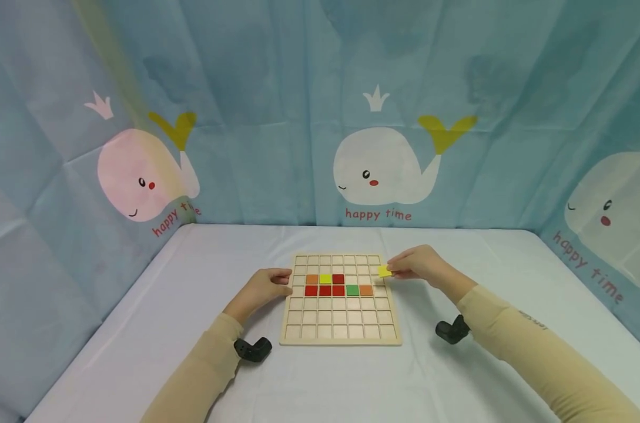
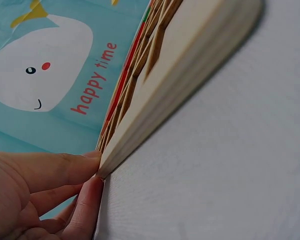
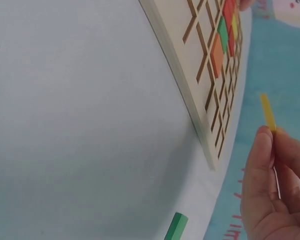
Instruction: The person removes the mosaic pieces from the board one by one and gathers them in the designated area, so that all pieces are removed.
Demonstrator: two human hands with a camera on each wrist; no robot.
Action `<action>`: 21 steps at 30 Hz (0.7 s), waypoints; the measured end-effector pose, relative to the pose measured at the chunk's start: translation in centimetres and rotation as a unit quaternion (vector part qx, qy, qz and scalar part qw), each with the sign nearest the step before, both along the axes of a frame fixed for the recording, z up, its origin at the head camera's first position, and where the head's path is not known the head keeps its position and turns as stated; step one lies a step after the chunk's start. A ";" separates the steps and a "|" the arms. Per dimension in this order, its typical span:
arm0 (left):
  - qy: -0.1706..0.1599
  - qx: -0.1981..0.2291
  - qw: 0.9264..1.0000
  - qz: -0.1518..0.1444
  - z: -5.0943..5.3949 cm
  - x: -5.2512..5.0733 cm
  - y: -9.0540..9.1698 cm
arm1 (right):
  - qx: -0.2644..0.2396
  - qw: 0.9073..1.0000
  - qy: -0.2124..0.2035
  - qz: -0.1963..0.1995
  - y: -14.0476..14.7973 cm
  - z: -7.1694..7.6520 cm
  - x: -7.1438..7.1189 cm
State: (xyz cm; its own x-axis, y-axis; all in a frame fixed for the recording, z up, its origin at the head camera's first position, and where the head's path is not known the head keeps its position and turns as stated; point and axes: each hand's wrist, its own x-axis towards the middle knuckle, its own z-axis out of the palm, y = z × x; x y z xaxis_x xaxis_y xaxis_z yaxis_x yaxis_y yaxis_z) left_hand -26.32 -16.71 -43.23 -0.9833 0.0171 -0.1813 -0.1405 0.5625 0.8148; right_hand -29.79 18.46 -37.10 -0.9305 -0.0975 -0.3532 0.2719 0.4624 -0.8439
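Observation:
A wooden grid board (image 1: 339,333) lies on the white table, with coloured square tiles in two of its middle rows: red, orange, yellow and green. My left hand (image 1: 261,289) holds the board's left edge; in the left wrist view the thumb and fingers of that hand (image 2: 55,192) are at the board's corner. Between thumb and fingertips, my right hand (image 1: 420,265) pinches a yellow tile (image 1: 384,271) over the board's upper right edge. The right wrist view shows the yellow tile (image 3: 267,111) edge-on in the right hand (image 3: 275,175), raised off the board.
A green piece (image 3: 176,227) lies on the table in the right wrist view. Dark devices are strapped at the left wrist (image 1: 253,350) and the right wrist (image 1: 453,330). Behind the table hangs a blue curtain (image 1: 256,176) printed with whales.

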 end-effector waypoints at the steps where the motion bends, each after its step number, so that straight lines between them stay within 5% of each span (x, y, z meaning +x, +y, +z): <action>1: 0.001 0.000 1.000 -0.002 0.0 0.0 0.0 | 0.000 1.000 0.001 0.002 0.1 0.0 0.0; 21: -0.003 0.007 1.000 -0.004 -0.1 0.0 -0.1 | -0.002 1.000 -0.012 -0.026 3.5 -0.2 -0.5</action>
State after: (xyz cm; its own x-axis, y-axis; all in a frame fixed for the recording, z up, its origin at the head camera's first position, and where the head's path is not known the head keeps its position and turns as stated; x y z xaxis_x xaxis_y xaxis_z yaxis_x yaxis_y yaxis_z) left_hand -26.37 -16.77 -43.35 -0.9820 0.0268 -0.1870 -0.1414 0.5518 0.8219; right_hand -30.28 21.96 -37.26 -0.9256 -0.0510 -0.3752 0.3157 0.4431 -0.8390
